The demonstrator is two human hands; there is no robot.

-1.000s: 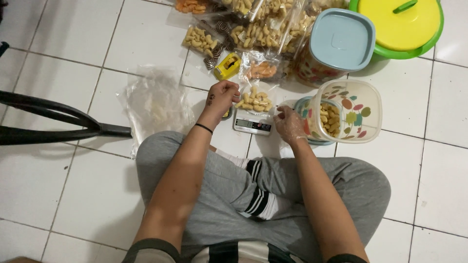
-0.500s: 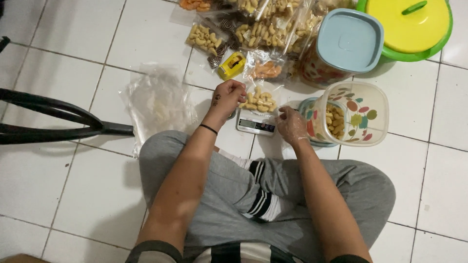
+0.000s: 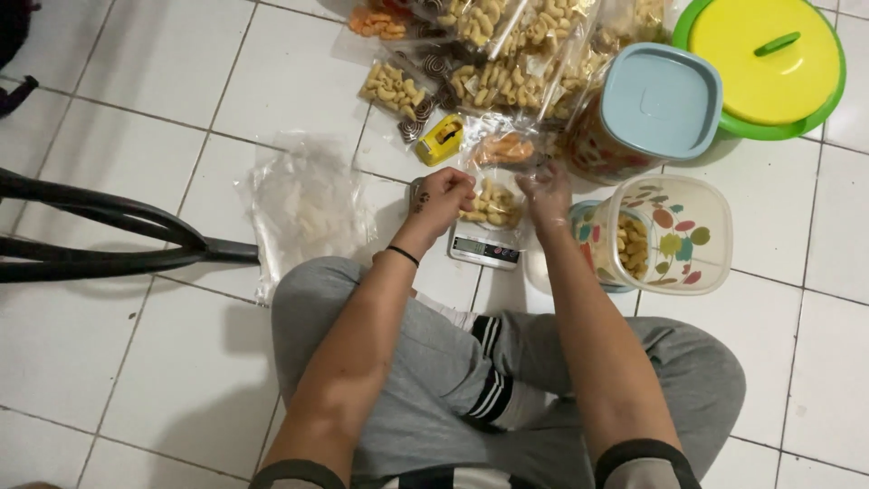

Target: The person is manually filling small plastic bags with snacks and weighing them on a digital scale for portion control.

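The small scale shows only its front strip; its platform is covered by the clear bag of pale snacks, and the display is too small to read. The left hand hides that bag's left edge, and the right hand is blurred (glove or bare, hard to tell). The heap of packed bags is cut off by the top edge, as is the yellow-lidded green tub. The black metal frame runs off the left edge, and both forearms leave at the bottom
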